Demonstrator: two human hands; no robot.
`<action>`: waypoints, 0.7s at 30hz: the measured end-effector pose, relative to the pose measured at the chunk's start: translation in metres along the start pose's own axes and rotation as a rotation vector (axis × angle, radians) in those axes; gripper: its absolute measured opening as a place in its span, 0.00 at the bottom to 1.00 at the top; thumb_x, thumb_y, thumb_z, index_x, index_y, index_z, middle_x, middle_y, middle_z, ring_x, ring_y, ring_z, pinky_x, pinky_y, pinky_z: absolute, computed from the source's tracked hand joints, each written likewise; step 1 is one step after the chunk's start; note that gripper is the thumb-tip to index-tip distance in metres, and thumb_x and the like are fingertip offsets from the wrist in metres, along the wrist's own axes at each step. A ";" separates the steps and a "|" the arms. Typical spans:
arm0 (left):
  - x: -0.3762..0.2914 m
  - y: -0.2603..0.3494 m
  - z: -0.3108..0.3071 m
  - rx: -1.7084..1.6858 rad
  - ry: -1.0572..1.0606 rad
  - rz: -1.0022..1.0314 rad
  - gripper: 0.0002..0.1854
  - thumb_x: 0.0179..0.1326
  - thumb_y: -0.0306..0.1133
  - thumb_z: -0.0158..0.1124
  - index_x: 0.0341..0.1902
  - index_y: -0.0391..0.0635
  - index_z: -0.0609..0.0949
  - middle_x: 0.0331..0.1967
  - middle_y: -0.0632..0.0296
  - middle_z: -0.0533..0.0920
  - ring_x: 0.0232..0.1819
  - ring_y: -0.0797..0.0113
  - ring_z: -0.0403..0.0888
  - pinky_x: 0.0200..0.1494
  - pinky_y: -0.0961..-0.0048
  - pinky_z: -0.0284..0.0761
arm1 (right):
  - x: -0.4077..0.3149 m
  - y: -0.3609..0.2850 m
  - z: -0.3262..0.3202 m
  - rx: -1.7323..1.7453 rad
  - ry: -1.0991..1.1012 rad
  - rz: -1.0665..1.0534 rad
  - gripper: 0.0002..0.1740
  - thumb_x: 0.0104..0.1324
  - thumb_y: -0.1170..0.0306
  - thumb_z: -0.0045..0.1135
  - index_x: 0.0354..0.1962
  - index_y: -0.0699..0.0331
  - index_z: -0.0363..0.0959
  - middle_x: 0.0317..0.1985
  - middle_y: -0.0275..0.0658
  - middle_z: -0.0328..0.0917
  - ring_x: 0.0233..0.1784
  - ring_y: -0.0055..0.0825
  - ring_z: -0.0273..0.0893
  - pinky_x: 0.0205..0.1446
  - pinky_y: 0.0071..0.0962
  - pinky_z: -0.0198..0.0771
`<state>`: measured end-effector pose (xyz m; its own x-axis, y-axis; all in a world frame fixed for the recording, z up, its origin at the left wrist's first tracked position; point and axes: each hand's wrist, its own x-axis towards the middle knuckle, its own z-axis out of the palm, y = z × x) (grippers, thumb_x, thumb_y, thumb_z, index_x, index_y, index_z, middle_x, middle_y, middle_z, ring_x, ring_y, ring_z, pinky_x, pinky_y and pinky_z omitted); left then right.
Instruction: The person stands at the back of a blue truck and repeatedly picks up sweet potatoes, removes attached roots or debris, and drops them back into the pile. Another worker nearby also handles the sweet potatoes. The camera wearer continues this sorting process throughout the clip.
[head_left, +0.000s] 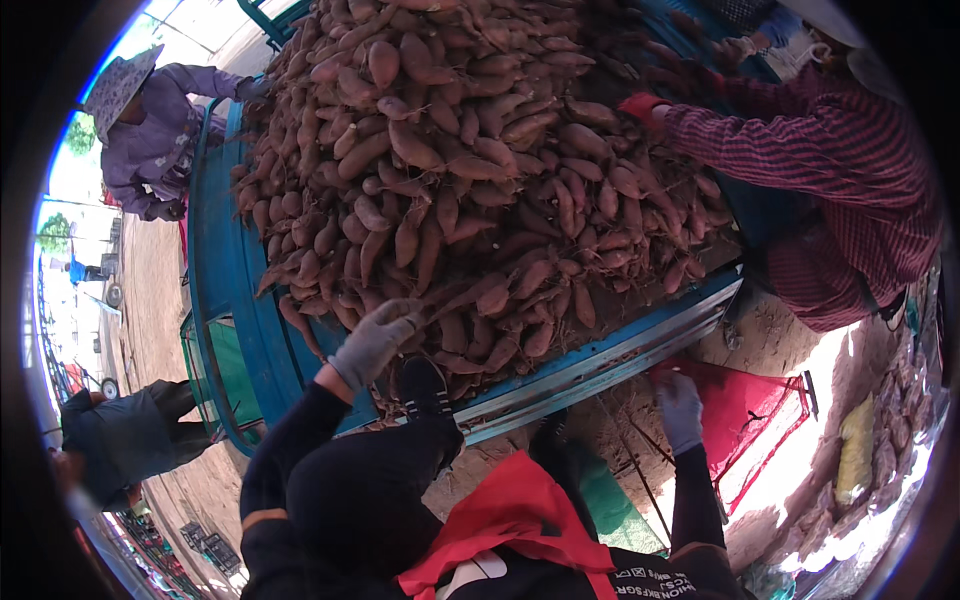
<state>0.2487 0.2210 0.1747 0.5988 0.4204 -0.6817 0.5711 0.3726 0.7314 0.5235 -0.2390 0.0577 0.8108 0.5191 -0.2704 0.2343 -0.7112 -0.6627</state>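
Note:
A big heap of sweet potatoes (420, 150) with thin roots lies on a blue metal truck bed (585, 360). My left hand (379, 341), in a grey work glove, is at the near edge of the heap with its fingers on the thin end of a sweet potato (457, 296); how firmly it grips is unclear. Out to the right, beyond the bed's near edge, my right hand (679, 409) hangs in a light glove above a red mesh bag (739, 427). Whether that hand holds the bag cannot be told. One black shoe (425, 386) of mine rests on the bed's edge.
Red-gloved hands (645, 109) of a person in a checked shirt touch the heap at right. Another person (154, 127) in a patterned hat reaches in from the left. Green mesh (232, 367) hangs at the left rail. A yellow sack (856, 450) lies on the ground at right.

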 end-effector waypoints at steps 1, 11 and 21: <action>0.007 -0.023 0.018 -0.165 0.020 -0.050 0.22 0.76 0.36 0.57 0.70 0.43 0.73 0.55 0.62 0.80 0.54 0.68 0.82 0.58 0.68 0.79 | 0.022 -0.015 0.016 0.040 -0.110 -0.186 0.18 0.67 0.73 0.64 0.53 0.66 0.77 0.49 0.44 0.82 0.50 0.30 0.83 0.56 0.29 0.78; 0.002 -0.072 0.026 -0.484 -0.078 -0.123 0.18 0.78 0.36 0.55 0.65 0.43 0.75 0.52 0.63 0.83 0.51 0.70 0.84 0.54 0.73 0.79 | 0.215 -0.268 0.207 -0.375 -0.060 -0.764 0.33 0.63 0.64 0.62 0.63 0.64 0.65 0.56 0.52 0.73 0.57 0.54 0.71 0.61 0.48 0.70; 0.005 -0.096 0.004 -0.482 -0.056 -0.196 0.18 0.78 0.37 0.54 0.64 0.42 0.75 0.53 0.63 0.82 0.50 0.71 0.83 0.54 0.72 0.78 | 0.264 -0.206 0.155 -0.716 -0.304 -0.464 0.31 0.66 0.65 0.59 0.67 0.47 0.65 0.51 0.50 0.81 0.54 0.53 0.80 0.54 0.48 0.76</action>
<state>0.1987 0.1842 0.1014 0.5431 0.2644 -0.7969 0.3603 0.7839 0.5056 0.6057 0.1182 0.0147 0.3988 0.8578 -0.3241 0.8623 -0.4711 -0.1857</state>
